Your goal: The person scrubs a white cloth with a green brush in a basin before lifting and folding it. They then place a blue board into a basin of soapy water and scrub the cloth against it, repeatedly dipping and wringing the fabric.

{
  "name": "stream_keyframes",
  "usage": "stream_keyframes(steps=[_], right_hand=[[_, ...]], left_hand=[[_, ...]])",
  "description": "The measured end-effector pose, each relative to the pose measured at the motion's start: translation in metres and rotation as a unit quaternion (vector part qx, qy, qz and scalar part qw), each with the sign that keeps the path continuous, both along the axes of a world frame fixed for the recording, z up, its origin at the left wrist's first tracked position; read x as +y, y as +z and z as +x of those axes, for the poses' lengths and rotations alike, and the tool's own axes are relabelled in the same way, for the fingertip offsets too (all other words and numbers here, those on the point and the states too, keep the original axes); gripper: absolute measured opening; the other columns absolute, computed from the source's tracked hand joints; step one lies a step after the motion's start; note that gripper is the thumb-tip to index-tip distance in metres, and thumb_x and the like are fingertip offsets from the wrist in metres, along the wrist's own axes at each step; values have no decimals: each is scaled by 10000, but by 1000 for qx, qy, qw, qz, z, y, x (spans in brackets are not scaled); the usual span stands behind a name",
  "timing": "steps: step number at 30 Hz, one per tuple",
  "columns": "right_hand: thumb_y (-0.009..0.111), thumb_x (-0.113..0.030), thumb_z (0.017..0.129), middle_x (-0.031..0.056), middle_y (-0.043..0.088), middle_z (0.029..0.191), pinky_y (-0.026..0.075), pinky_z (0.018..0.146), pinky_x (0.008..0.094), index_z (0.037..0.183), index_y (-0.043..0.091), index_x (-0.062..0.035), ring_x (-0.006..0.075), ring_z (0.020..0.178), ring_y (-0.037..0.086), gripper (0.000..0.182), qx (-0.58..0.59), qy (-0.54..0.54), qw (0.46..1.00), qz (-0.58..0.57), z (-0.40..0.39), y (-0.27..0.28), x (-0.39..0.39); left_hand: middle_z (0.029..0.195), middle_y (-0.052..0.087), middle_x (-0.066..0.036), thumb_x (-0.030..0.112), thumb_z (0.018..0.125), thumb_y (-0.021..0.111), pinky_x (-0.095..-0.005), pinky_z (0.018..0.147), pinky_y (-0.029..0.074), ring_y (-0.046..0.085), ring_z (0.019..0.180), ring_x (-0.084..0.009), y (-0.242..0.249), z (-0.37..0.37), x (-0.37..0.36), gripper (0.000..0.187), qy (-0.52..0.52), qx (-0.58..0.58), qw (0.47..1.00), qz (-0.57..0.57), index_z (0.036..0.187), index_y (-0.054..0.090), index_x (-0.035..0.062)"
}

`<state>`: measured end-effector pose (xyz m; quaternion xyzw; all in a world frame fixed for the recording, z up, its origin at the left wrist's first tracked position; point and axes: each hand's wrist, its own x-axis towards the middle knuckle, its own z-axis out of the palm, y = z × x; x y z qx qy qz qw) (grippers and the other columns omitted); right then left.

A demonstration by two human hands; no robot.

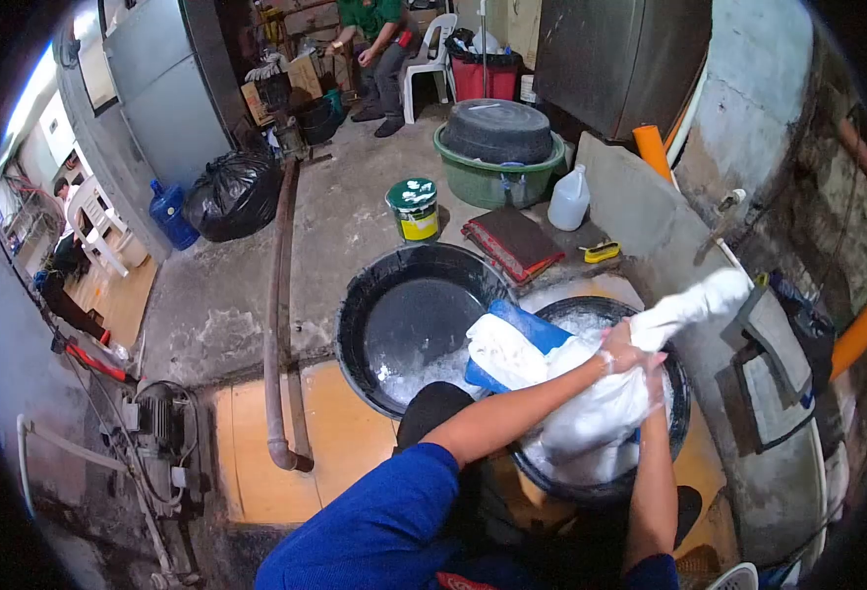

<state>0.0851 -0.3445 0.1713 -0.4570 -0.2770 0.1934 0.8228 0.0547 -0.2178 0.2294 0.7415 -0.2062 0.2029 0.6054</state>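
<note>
Both my hands grip a wet white cloth (591,413) over a round black basin (684,393) of soapy water. My left hand (618,349) closes on the cloth near its upper part, where one end (709,295) stretches up to the right. My right hand (655,385) holds the cloth just below, fingers wrapped in the fabric. A blue washboard or scoop (527,329) leans between this basin and a larger black basin (355,324) with suds at its bottom.
A person sits on a white chair (432,54) at the back. Green tub (497,177) with black lid, white jug (569,200), paint can (414,208), red mat (512,244), black trash bag (232,195), rusty pipe (278,315), pump (163,433) at left, concrete wall right.
</note>
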Motion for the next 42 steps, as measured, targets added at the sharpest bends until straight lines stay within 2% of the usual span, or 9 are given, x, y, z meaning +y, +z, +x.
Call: stream_keyframes(steps=[7, 10, 16, 21, 24, 26, 33, 37, 42], right_hand=[[626, -221, 777, 53, 529, 1049, 424, 817, 286, 1141, 460, -9, 154, 914, 514, 453, -122, 54, 947, -293, -1, -19, -2], [610, -203, 783, 52, 538, 1032, 425, 811, 287, 1102, 485, -3, 152, 909, 516, 397, -39, -32, 974, -223, -14, -33, 5], [578, -166, 795, 51, 557, 997, 425, 799, 287, 1025, 534, 8, 148, 898, 519, 292, 69, -170, 981, -58, -30, -38, 14], [552, -136, 805, 50, 573, 967, 426, 788, 287, 960, 575, 18, 144, 889, 521, 220, -28, -253, 962, -99, 5, -7, -5], [503, -70, 779, 59, 597, 919, 426, 762, 279, 787, 622, 33, 132, 844, 532, 158, -4, -279, 928, -247, 4, 21, -14], [526, -83, 709, 61, 597, 889, 423, 750, 273, 717, 627, 20, 129, 817, 533, 144, -32, -273, 950, -148, -13, 37, 1], [561, 3, 508, 61, 553, 970, 413, 839, 289, 1051, 501, -10, 226, 890, 531, 546, 72, -177, 982, 14, -26, 32, 12], [595, -33, 604, 74, 558, 978, 418, 841, 304, 1040, 513, -3, 222, 916, 525, 445, 0, -71, 997, -5, -28, 43, -8], [594, -35, 621, 70, 558, 973, 419, 835, 299, 1035, 517, 0, 214, 909, 523, 423, -36, -41, 998, 10, -23, 44, -18]], left_hand=[[845, 625, -155, 132, 610, 607, -327, 715, 469, 613, 767, -281, -13, 7, 0, 347, 69, 30, 996, 53, 947, 593, 54], [791, 582, -185, 125, 638, 615, -425, 682, 456, 567, 771, -365, 7, -17, -4, 348, 135, 96, 957, 240, 961, 502, 60], [874, 542, -210, 152, 690, 612, -430, 742, 423, 518, 893, -383, -18, -18, -22, 356, 180, 43, 965, 186, 952, 409, 22], [1377, 142, -254, 430, 611, 722, -468, 1022, 187, 125, 1288, -402, -26, -39, -22, 1117, 76, -77, 969, 221, 1359, 19, -11], [1379, 135, -256, 463, 612, 703, -496, 1015, 182, 97, 1298, -396, -26, -37, -11, 1120, 47, -82, 965, 245, 1353, 25, -32], [1403, 125, -212, 377, 666, 661, -511, 1000, 190, 94, 1319, -337, -31, -26, -14, 1010, 121, -53, 973, 190, 1366, 36, 4], [1263, 438, -82, 331, 657, 621, -490, 920, 299, 407, 1181, -233, -30, -2, -13, 616, 187, -30, 978, 92, 1210, 442, 128], [994, 591, -98, 272, 625, 638, -319, 759, 453, 579, 851, -274, -16, 3, -3, 489, 30, -63, 998, 2, 1064, 540, 80], [927, 593, -92, 208, 627, 636, -316, 765, 452, 572, 826, -214, -50, 18, -1, 411, -202, -4, 979, -35, 1005, 561, 65]])
